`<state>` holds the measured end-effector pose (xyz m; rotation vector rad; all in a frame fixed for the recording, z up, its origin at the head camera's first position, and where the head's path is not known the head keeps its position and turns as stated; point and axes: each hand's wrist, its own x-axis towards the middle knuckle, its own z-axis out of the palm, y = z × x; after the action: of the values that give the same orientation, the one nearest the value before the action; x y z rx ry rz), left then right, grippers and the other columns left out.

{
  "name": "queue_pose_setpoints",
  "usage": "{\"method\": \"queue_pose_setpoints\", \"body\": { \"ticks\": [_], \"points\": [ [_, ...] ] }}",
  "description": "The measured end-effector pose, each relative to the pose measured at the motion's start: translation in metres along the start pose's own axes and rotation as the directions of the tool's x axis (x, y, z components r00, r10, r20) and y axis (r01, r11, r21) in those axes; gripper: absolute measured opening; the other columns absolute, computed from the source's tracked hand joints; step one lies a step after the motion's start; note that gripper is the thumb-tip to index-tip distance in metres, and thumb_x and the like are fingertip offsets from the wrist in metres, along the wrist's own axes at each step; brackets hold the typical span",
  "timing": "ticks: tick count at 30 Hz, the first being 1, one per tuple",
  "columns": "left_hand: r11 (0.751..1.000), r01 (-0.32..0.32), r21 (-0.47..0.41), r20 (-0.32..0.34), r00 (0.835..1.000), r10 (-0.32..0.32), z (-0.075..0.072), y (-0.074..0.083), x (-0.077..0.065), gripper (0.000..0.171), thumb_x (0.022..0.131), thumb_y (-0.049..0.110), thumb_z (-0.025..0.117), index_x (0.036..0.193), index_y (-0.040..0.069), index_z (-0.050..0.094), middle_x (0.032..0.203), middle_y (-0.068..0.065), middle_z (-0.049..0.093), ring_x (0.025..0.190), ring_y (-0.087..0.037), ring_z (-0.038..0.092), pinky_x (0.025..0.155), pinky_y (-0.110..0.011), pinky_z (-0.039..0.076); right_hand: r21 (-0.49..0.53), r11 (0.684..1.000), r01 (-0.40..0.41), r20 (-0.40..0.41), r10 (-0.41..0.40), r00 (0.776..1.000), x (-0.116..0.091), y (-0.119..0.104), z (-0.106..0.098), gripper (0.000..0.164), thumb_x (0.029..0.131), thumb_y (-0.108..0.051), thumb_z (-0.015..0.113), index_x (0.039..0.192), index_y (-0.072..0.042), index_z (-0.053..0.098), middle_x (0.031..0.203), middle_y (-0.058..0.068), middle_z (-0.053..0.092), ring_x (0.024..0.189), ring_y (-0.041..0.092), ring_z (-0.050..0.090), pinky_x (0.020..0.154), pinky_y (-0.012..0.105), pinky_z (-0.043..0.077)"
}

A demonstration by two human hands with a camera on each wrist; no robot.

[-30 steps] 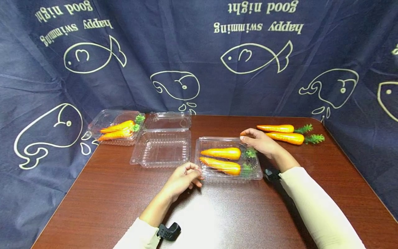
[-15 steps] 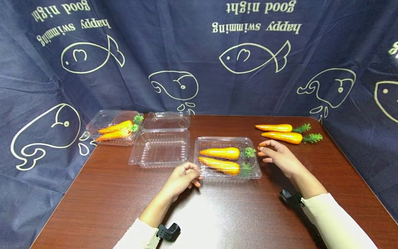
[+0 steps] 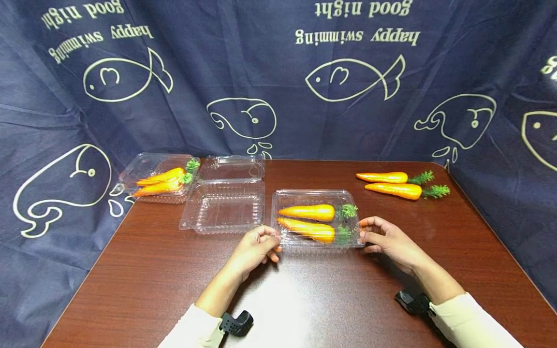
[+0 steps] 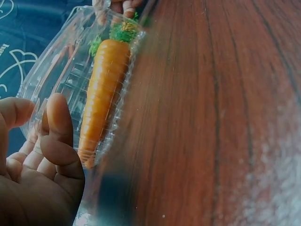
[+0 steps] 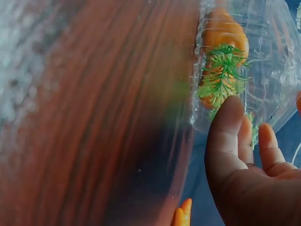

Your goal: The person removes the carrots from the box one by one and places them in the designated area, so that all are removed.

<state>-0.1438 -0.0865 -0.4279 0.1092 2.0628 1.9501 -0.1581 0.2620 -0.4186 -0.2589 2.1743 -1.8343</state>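
A clear plastic clamshell box (image 3: 315, 195) lies at the middle of the table, its lid down over two carrots (image 3: 306, 212) with green tops. At its front left corner my left hand (image 3: 256, 246) pinches the rim between thumb and fingers. The left wrist view shows the lid edge between that thumb (image 4: 59, 115) and forefinger. My right hand (image 3: 391, 244) holds the front right corner, thumb near the front and fingers along the side. In the right wrist view its thumb (image 5: 228, 120) is beside the carrot leaves (image 5: 223, 75) seen through the plastic.
To the left stands an open clamshell box (image 3: 224, 205), lid folded back, with nothing in it. Beyond it a further clamshell box (image 3: 143, 166) contains carrots. Two loose carrots (image 3: 393, 190) lie at the back right. A dark blue printed curtain (image 3: 278, 72) hangs behind the table (image 3: 143, 290).
My right hand has left the box's back right area, swung out to the right, and come down to its front right corner. The left hand has stayed at the front left corner.
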Motion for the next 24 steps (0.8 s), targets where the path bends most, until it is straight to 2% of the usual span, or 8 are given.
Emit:
{"method": "queue_pose_setpoints", "body": {
  "ticks": [8,11,14,17,20,24],
  "points": [
    [1.0,-0.012,0.012,0.015,1.0,0.012,-0.001,-0.003,0.003,0.022,0.095,0.012,0.061,0.113,-0.001,0.057,0.074,0.002,0.066,0.057,-0.009,0.062,0.052,-0.024,0.038,0.066,0.998,-0.015,0.104,0.008,0.995,-0.002,0.004,-0.001,0.03,0.095,-0.002,0.062,0.12,-0.008,0.048,0.112,0.013,0.055,0.095,0.023,0.064,0.078,0.042,0.056],
    [1.0,-0.015,0.018,0.005,1.0,0.015,-0.002,-0.002,0.003,0.023,0.096,0.012,0.061,0.113,-0.001,0.057,0.074,0.001,0.066,0.057,-0.01,0.062,0.052,-0.024,0.039,0.041,0.999,-0.02,0.135,0.014,0.991,-0.001,0.003,0.0,0.038,0.093,-0.001,0.064,0.124,-0.006,0.043,0.117,0.015,0.052,0.091,0.023,0.064,0.076,0.04,0.055],
    [0.999,-0.023,0.024,-0.005,1.0,0.023,-0.003,-0.001,0.003,0.023,0.096,0.012,0.062,0.113,-0.001,0.057,0.074,0.0,0.065,0.057,-0.01,0.063,0.052,-0.024,0.039,0.006,1.0,-0.015,0.146,0.014,0.989,-0.001,0.001,0.003,0.048,0.09,0.0,0.065,0.128,0.001,0.036,0.121,0.02,0.049,0.084,0.022,0.064,0.072,0.037,0.054],
    [0.999,-0.03,0.03,-0.006,1.0,0.03,-0.002,0.0,0.003,0.022,0.095,0.012,0.062,0.113,-0.001,0.057,0.072,0.0,0.065,0.057,-0.01,0.063,0.051,-0.023,0.039,-0.03,1.0,-0.004,0.109,0.007,0.994,-0.001,0.0,0.007,0.051,0.09,0.001,0.065,0.129,0.007,0.034,0.116,0.021,0.051,0.079,0.02,0.063,0.069,0.035,0.054],
    [0.999,-0.039,0.036,0.003,0.999,0.039,-0.001,0.0,0.003,0.022,0.095,0.012,0.062,0.112,-0.002,0.056,0.071,0.001,0.065,0.056,-0.01,0.063,0.051,-0.024,0.039,-0.08,0.997,0.001,0.034,0.002,0.999,0.0,-0.001,0.01,0.043,0.09,0.0,0.065,0.124,0.012,0.04,0.104,0.016,0.056,0.079,0.017,0.063,0.068,0.034,0.054],
    [0.999,-0.037,0.039,0.001,0.999,0.037,0.0,0.0,0.004,0.02,0.095,0.012,0.062,0.11,-0.001,0.058,0.07,0.001,0.064,0.056,-0.01,0.062,0.05,-0.023,0.038,-0.163,0.986,-0.019,-0.053,0.01,0.999,0.0,-0.003,0.014,0.034,0.09,-0.004,0.067,0.114,0.014,0.05,0.089,0.011,0.064,0.077,0.016,0.064,0.068,0.033,0.055]
  ]
}}
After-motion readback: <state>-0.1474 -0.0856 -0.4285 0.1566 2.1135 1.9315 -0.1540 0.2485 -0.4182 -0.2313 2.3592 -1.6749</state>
